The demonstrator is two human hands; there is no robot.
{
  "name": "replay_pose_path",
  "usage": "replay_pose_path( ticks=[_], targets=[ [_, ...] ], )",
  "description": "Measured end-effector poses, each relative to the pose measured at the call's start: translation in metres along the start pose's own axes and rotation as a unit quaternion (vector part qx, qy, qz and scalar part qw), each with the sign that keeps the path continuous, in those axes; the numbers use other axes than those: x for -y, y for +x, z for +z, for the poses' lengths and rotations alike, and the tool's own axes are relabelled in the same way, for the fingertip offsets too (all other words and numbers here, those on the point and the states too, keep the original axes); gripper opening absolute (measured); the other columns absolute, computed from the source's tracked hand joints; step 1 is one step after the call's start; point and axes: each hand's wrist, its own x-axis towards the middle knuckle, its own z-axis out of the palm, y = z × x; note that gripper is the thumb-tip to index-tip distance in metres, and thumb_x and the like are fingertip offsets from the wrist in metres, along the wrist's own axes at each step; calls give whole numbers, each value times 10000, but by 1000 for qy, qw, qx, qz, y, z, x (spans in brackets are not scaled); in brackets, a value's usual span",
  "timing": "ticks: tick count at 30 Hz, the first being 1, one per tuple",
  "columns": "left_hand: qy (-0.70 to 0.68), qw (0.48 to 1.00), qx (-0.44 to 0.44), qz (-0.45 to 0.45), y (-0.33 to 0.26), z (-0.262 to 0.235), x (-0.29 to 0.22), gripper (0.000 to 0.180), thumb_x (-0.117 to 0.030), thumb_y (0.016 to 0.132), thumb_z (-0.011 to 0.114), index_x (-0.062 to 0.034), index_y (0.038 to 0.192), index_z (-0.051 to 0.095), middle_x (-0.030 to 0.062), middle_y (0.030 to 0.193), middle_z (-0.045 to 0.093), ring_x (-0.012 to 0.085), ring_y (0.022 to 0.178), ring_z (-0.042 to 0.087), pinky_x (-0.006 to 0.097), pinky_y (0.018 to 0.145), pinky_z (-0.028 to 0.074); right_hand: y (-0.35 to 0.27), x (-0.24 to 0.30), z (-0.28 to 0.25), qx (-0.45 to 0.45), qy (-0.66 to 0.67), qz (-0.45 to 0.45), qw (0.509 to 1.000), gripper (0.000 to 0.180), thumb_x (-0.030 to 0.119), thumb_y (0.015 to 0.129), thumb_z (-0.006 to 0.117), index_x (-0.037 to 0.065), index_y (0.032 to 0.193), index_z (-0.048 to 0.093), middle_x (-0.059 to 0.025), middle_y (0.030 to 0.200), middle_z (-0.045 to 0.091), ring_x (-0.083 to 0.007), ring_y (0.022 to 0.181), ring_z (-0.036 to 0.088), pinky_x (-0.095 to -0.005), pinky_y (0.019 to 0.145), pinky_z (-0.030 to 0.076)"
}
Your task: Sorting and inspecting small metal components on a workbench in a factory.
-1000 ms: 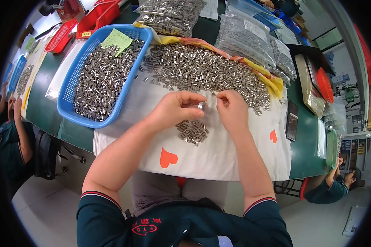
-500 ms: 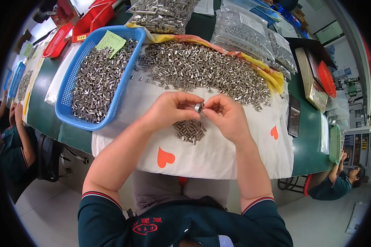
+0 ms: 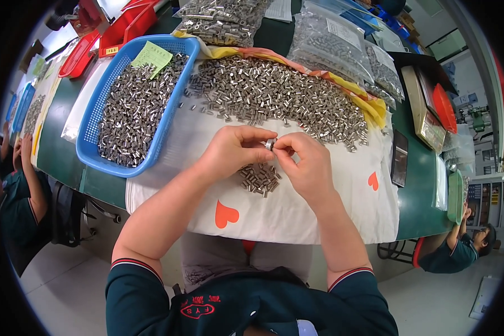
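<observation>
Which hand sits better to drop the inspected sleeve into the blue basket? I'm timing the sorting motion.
Probably the left hand: the blue basket lies on its side, a short reach away. The right hand would have to cross over it. Both hands' fingers pinch the small metal sleeve now.

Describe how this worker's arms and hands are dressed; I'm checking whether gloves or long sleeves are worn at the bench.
No gloves: the left hand and right hand are bare, and both forearms are uncovered up to the short sleeves. The shirt is dark teal, and each sleeve ends in a cuff with thin red and white stripes. No watch, ring or wristband shows.
</observation>
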Motion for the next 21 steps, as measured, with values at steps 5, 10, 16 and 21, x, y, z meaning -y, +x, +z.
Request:
replay_pose_path(
  ticks=[5,10,16,21],
  targets=[
    [-26,999,23,9,5,-2,6,358,-31,731,680,18,1071,577,37,844,632,55,739,573,194,665,473,0,-13,-8,32,227,135,964,103,-8,720,628,16,814,595,-15,763,609,-79,663,544,-213,608,439],
    [18,998,51,-16,1,-1,1,356,-40,726,689,6,1063,586,36,846,631,57,735,569,192,662,468,4,-12,-13,73,128,141,979,98,43,720,651,15,797,595,3,691,573,-53,613,498,-207,567,421],
    [117,989,86,27,-2,4,-2,351,-88,700,721,-35,1030,614,22,843,638,66,729,559,219,667,466,17,-29,-27,10,22,137,990,94,77,727,628,40,810,605,-37,704,579,-132,607,533,-251,571,432],
    [148,984,95,25,-3,3,-4,360,-102,689,728,-45,1026,616,15,834,627,75,727,553,234,680,466,32,-47,-4,19,-259,34,965,65,107,733,587,66,773,616,-89,745,580,-250,715,570,-360,644,456]
  ],
)
